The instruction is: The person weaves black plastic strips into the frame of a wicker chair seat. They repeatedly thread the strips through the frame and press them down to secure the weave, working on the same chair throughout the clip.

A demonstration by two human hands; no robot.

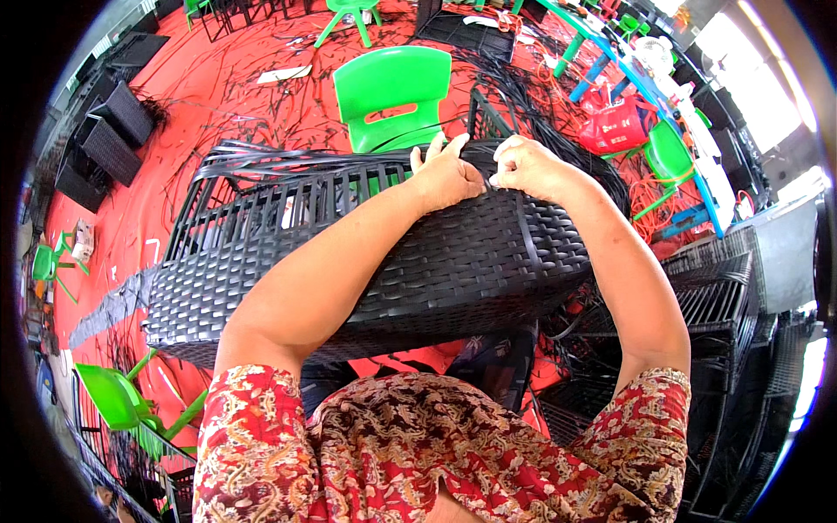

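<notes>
A black woven wicker furniture piece (436,261) lies before me, its lower part closely woven and its upper left still bare slats (288,205). Along its upper edge run loose flat black plastic strips (288,161). My left hand (446,177) rests at that edge, thumb and forefinger pinched on a strip, other fingers raised and spread. Close to its right, my right hand (530,170) has curled fingers pinching at the same edge near a corner; the strip between its fingertips is mostly hidden. A small gap separates the hands.
A green plastic chair (392,91) stands just beyond the wicker piece. Black strips litter the red floor (218,96). A red bag (613,122) and another green chair (670,155) sit beside a blue-edged table (649,74) at right. Dark wicker frames (697,296) stand near my right arm.
</notes>
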